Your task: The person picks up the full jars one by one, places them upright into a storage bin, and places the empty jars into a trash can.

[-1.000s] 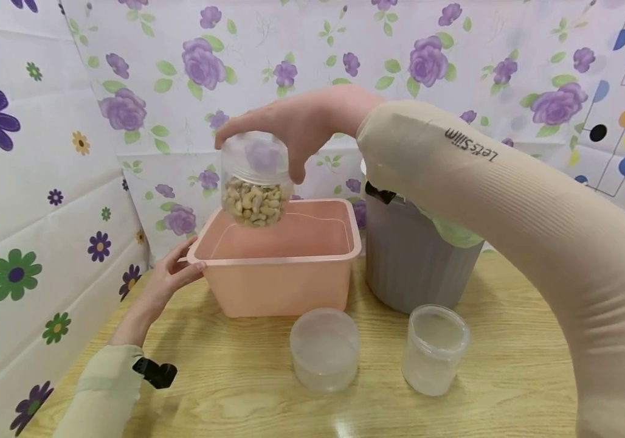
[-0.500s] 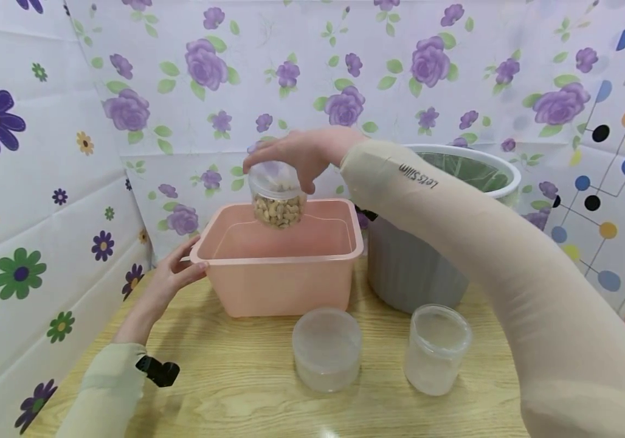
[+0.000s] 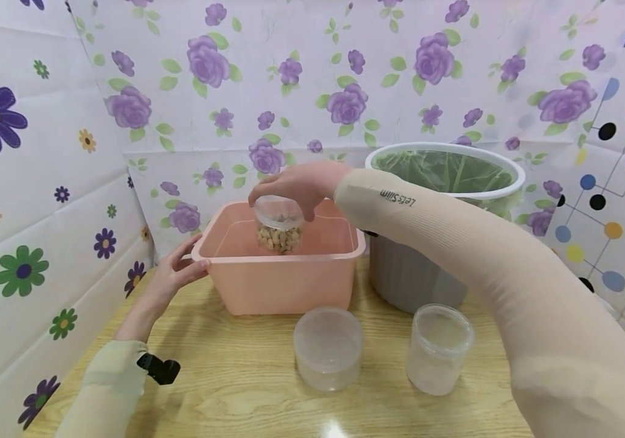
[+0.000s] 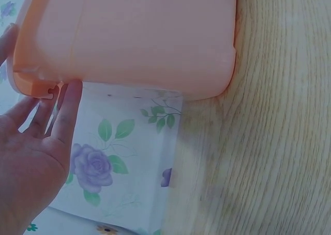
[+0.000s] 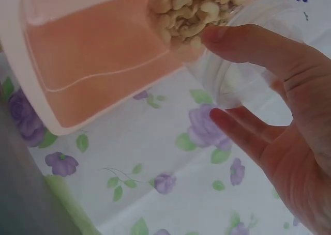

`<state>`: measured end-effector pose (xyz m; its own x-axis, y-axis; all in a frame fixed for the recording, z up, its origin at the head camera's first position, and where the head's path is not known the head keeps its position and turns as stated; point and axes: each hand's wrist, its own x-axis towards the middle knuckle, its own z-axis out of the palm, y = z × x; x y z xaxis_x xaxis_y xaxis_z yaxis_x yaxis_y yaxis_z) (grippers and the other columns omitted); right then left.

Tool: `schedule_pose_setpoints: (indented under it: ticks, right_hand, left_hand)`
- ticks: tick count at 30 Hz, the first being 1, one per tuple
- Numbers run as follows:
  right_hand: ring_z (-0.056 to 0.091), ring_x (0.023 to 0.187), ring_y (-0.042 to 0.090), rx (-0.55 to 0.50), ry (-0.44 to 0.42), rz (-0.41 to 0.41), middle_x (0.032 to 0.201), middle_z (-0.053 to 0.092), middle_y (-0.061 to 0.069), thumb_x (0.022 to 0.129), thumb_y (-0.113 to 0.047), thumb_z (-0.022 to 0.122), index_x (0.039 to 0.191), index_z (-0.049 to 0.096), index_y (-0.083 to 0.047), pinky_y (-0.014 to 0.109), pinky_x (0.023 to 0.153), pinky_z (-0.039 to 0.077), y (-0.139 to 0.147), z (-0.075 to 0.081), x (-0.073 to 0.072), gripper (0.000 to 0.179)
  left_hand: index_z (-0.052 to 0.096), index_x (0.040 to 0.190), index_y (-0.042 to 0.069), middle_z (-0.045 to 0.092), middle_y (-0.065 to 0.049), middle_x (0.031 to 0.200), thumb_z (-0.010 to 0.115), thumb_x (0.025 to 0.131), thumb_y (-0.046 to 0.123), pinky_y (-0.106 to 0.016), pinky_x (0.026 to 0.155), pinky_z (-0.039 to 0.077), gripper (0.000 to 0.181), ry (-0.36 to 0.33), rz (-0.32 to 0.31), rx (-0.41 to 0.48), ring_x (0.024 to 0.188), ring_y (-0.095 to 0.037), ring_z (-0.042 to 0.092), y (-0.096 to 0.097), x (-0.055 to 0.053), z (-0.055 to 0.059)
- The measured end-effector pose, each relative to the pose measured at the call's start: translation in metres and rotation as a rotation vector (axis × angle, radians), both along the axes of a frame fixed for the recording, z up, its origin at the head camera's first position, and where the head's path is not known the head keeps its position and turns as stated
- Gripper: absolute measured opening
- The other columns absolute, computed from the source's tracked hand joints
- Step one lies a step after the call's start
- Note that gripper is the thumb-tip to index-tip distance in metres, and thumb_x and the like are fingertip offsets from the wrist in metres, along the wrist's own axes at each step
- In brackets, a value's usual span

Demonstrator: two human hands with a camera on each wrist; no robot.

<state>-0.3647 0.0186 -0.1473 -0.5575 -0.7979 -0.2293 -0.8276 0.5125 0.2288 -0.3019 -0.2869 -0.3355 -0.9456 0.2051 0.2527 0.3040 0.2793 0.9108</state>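
My right hand [image 3: 303, 184] grips a clear plastic jar [image 3: 277, 214] from above, thumb and fingers spread round its upper part. Cashews [image 3: 279, 239] fill the jar's lower portion. Held at a tilt, it dips past the rim into the pink plastic bin [image 3: 285, 287]. In the right wrist view, the cashews [image 5: 189, 15] show against the bin's inside. At the bin's left end, my left hand [image 3: 174, 275] holds the rim corner. The left wrist view has its fingers [image 4: 67, 111] under the rim's end, with the thumb on the rim's other side.
Right of the bin stands a grey trash can [image 3: 411, 274] lined with a green bag [image 3: 449, 170], partly behind my right arm. Nearer on the wooden table [image 3: 225, 377] are a low round clear container [image 3: 328, 353] and a taller one [image 3: 438, 353]. Flowered sheets [image 3: 290, 121] hang behind.
My right hand has lowered the jar of cashews and shifted it slightly right, down into the bin's opening. The left hand stays on the rim.
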Motion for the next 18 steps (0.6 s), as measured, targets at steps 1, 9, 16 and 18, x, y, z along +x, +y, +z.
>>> schedule_pose_setpoints:
  ticks: [1,9,16,18]
  right_hand:
    - [0.053,0.115,0.02,-0.001,-0.009,0.003,0.162,0.024,-0.013,0.073,0.003,0.08,0.148,0.027,-0.048,0.029,0.063,0.052,0.001,-0.003,0.0,0.105]
    - [0.053,0.122,0.022,-0.009,-0.108,0.042,0.159,0.03,-0.013,0.071,0.011,0.076,0.147,0.031,-0.047,0.026,0.06,0.052,0.003,-0.025,0.001,0.105]
    - [0.049,0.127,0.02,0.053,-0.102,0.012,0.164,0.025,-0.01,0.07,0.012,0.072,0.149,0.03,-0.044,0.022,0.053,0.044,-0.003,-0.028,0.002,0.106]
    - [0.05,0.124,0.02,0.069,-0.101,0.008,0.164,0.024,-0.011,0.07,0.011,0.072,0.15,0.029,-0.043,0.022,0.052,0.043,-0.004,-0.029,0.002,0.105]
  left_hand:
    - [0.017,0.16,0.014,0.037,-0.018,0.147,0.055,0.101,0.02,-0.018,0.091,0.054,0.07,-0.001,-0.001,0.006,0.105,0.005,0.062,0.0,0.0,0.0]
    - [0.018,0.159,0.012,0.041,-0.012,0.141,0.056,0.101,0.018,-0.019,0.09,0.055,0.07,0.004,-0.005,0.011,0.104,0.003,0.063,-0.001,0.0,0.0]
    - [0.018,0.16,0.016,0.039,-0.019,0.145,0.056,0.101,0.02,-0.018,0.09,0.055,0.07,0.003,-0.001,0.007,0.105,0.004,0.062,-0.002,-0.001,-0.002]
    - [0.018,0.16,0.017,0.036,-0.021,0.148,0.056,0.101,0.021,-0.017,0.09,0.054,0.07,-0.001,0.001,0.004,0.106,0.005,0.062,-0.002,-0.001,-0.002]
